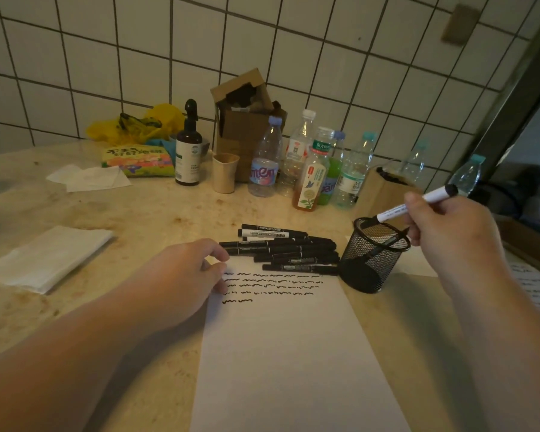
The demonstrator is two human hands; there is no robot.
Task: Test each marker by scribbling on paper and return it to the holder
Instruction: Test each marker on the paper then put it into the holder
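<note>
The right hand point(449, 226) fingers pinch a white marker point(418, 202) above the holder point(373, 260); its label is too blurry to read. The left hand point(181, 275) fingers rest loosely curled on the paper point(287, 353).

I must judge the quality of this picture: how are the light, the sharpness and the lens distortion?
Head view: dim, warm light; soft shadows under the left hand and right hand; wide-angle bending curves the tile lines; the scribbles on the paper read clearly; the bottles behind look slightly soft.
</note>
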